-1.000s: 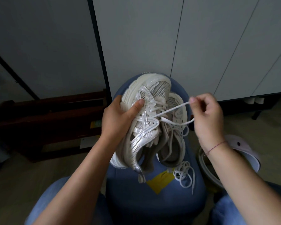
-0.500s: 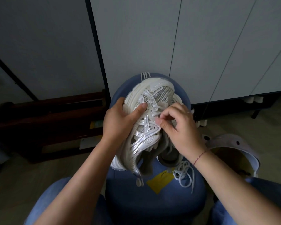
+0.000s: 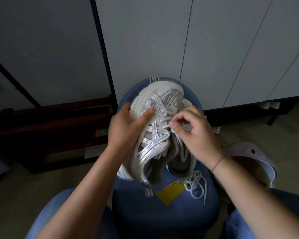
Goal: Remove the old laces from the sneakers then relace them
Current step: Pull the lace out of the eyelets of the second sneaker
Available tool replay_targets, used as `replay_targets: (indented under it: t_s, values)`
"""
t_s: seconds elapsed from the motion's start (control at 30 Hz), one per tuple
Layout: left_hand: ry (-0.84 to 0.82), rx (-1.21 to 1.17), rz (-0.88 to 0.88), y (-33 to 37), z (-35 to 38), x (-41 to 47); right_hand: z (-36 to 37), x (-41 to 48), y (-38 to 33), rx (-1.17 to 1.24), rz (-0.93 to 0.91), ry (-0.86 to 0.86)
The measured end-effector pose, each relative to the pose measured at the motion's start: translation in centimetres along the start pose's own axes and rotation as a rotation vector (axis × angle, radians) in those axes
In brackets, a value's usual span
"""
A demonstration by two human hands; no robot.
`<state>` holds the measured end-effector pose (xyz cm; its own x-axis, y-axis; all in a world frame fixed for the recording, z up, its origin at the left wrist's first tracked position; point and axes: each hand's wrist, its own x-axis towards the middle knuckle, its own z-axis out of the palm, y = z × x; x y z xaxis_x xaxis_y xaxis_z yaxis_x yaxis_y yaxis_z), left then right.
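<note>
Stool [image 3: 164,218]: blue, round and padded, carrying both sneakers. Risk: the soft top gives no firm seat, so a sharp tug could slide the pair off.
Sneaker [image 3: 155,135]: on the stool's middle, tipped on its side with the toe pointing away. Risk: it twists if the grip slackens. White and silver, mesh toe, partly laced.
Second sneaker [image 3: 181,163]: just beside the first, mostly hidden.
Left hand [image 3: 126,128]: grasping the sneaker's side, thumb pressed on the upper.
Right hand [image 3: 197,135]: pinching the lace at the eyelets.
Loose lace [image 3: 195,185]: white coil at the stool's near edge. Risk: jostling could drop it to the floor.
Lace [image 3: 166,126]: white, thin. Risk: snagging in an eyelet, or slipping from the pinch.
</note>
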<state>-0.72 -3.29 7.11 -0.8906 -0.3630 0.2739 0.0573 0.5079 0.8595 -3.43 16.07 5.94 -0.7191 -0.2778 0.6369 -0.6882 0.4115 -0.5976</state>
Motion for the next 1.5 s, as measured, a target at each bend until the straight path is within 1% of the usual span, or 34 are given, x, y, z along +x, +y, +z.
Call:
replay_targets:
  t_s: [0.1, 0.2, 0.27, 0.4, 0.43, 0.47, 0.53, 0.63, 0.7, 0.8, 0.93, 1.0, 1.07, 1.17, 1.27, 1.4, 1.5]
  values:
    - [0.004, 0.011, 0.017, 0.0, 0.2, -0.1, 0.7, -0.2, -0.6, -0.071, -0.067, -0.004]
    - [-0.007, -0.005, 0.011, 0.0, 0.2, -0.2, 0.7, -0.1, -0.7, -0.072, -0.081, 0.027]
    - [-0.013, -0.02, -0.001, 0.0, 0.1, -0.2, 0.2, 0.1, -0.4, -0.053, -0.042, 0.086]
    - [0.014, -0.05, -0.015, 0.0, -0.5, 0.2, -2.1, 0.8, 0.9, -0.04, 0.117, 0.287]
    - [0.021, -0.059, -0.019, -0.1, -0.6, 0.3, -2.6, 0.9, 1.2, -0.042, 0.149, 0.296]
    - [0.024, -0.064, -0.02, -0.1, -0.6, 0.3, -2.9, 0.9, 1.4, -0.043, 0.172, 0.27]
    - [0.018, -0.063, -0.018, -0.1, -0.6, 0.3, -2.8, 0.8, 1.6, -0.028, 0.185, 0.146]
    - [0.007, -0.036, -0.008, -0.1, -0.4, 0.1, -1.5, 0.5, 1.1, -0.012, 0.079, -0.016]
    - [0.002, -0.013, 0.003, -0.1, -0.2, 0.0, -0.5, 0.1, 0.4, -0.019, 0.012, -0.062]
    - [0.004, 0.012, 0.031, -0.1, 0.1, -0.1, 0.3, -0.1, -0.3, -0.083, -0.057, -0.031]
    - [-0.013, 0.004, 0.029, 0.0, 0.2, -0.2, 0.3, 0.1, -0.8, -0.059, -0.108, 0.007]
    - [-0.023, -0.03, 0.007, 0.0, 0.1, -0.2, -0.5, 0.4, -0.7, -0.028, -0.067, 0.09]
    - [-0.015, -0.05, -0.002, 0.1, -0.1, -0.1, -1.5, 0.7, -0.4, 0.025, 0.015, 0.194]
    - [-0.012, -0.088, -0.012, 0.2, -0.1, 0.0, -1.9, 0.7, -0.2, 0.057, 0.086, 0.228]
    - [-0.024, -0.094, -0.011, 0.0, 0.1, -0.1, -1.7, 0.8, -0.3, 0.056, 0.083, 0.154]
    - [-0.013, -0.06, -0.003, 0.0, 0.0, 0.0, -1.1, 0.2, -0.8, 0.123, 0.071, -0.078]
    - [-0.006, -0.025, 0.005, 0.0, 0.0, -0.1, -0.1, -0.2, -0.9, -0.03, -0.035, -0.128]
